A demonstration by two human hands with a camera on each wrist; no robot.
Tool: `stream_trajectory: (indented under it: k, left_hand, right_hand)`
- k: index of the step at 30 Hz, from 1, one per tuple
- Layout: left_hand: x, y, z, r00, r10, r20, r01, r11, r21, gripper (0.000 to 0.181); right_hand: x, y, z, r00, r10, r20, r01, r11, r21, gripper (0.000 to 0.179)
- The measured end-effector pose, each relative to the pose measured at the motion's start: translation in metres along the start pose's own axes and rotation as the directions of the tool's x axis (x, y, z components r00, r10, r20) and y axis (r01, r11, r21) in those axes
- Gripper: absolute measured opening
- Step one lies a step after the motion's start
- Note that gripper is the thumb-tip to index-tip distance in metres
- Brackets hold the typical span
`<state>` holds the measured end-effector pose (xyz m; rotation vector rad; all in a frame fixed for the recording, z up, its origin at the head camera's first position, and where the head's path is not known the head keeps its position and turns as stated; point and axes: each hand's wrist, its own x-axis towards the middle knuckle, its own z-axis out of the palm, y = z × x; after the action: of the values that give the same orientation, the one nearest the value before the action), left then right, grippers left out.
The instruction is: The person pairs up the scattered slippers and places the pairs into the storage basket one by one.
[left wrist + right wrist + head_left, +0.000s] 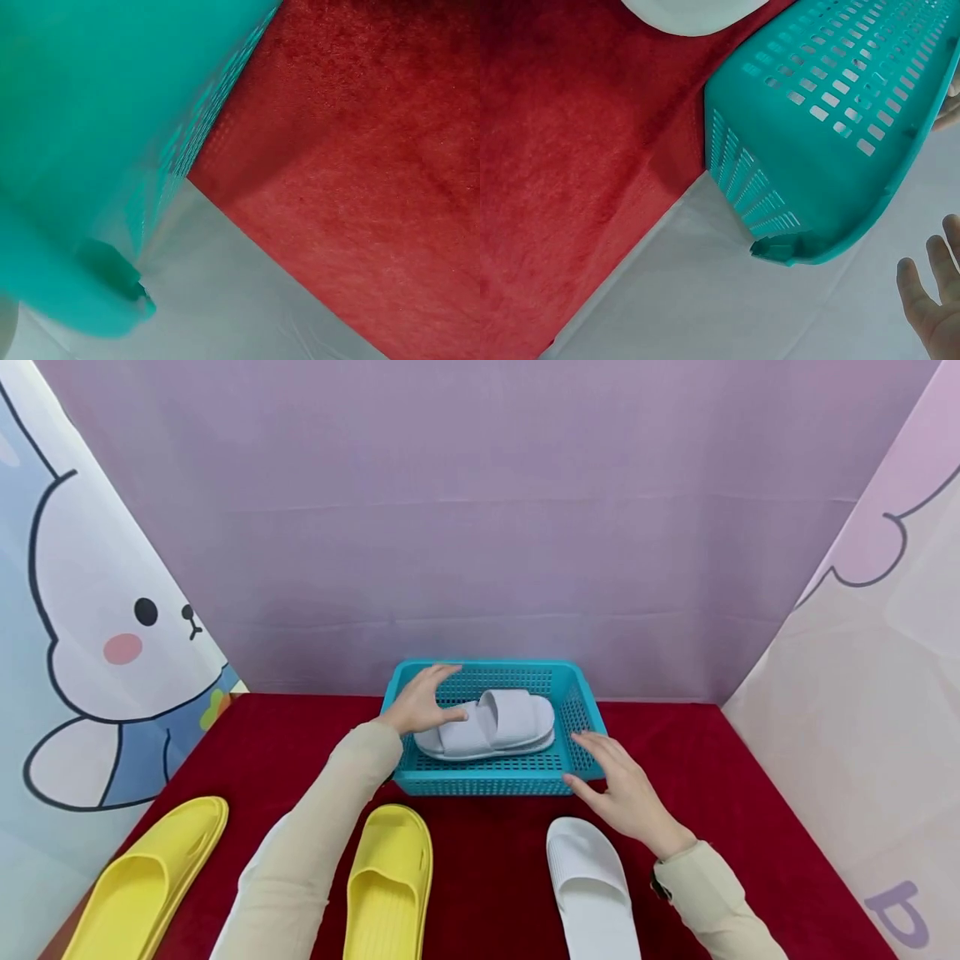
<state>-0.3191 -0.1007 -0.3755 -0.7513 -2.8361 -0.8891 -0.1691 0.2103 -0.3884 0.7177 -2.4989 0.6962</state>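
A pair of white slippers [495, 724] lies inside a turquoise plastic basket [480, 787], one partly overlapping the other. My left hand [422, 700] is over the basket's left side, fingers extended and thumb apart, its thumb tip by the slippers. At the front right corner of the basket, my right hand [618, 785] is spread with thumb and fingers apart and nothing between them. The left wrist view is filled on one side by the basket wall [112, 112], close and blurred. In the right wrist view the perforated basket side [802, 150] shows beside spread fingers.
In front of the basket lie a single white slipper [592, 885], a yellow slipper [390, 877] and another yellow slipper [146, 881] at far left. A white edge shows beside my left sleeve [315, 852]. Red cloth [487, 877] covers the table; a purple curtain [480, 527] hangs behind.
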Motion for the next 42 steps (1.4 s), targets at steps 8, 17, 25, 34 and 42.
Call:
stream_trajectory:
  k: [8,17,25,34,42]
  left_hand:
    - [-0.004,0.001,-0.003,1.0,-0.001,-0.006,0.0,0.999,-0.044,0.07]
    - [-0.013,0.01,-0.012,1.0,0.015,0.026,-0.014,0.998,-0.053,0.062]
    - [-0.029,0.022,-0.022,0.992,0.124,-0.01,-0.124,0.992,-0.02,0.057]
    - [-0.065,0.046,-0.037,0.98,0.183,-0.083,-0.18,0.983,0.042,0.046]
    - [-0.107,0.057,-0.048,0.98,0.197,0.006,-0.196,0.972,0.133,0.043]
  right_hand:
    - [-0.002,0.002,0.003,1.0,0.005,-0.003,-0.005,1.0,-0.012,0.058]
    - [-0.003,0.004,0.001,1.0,-0.02,-0.017,0.02,1.0,-0.012,0.052]
    - [-0.006,0.001,-0.005,0.999,0.005,0.034,-0.005,1.0,-0.009,0.051]
    - [-0.009,-0.011,-0.03,0.958,0.138,0.252,-0.142,0.99,-0.003,0.053]
    - [-0.018,-0.013,-0.04,0.937,0.166,0.308,-0.173,0.985,-0.003,0.053]
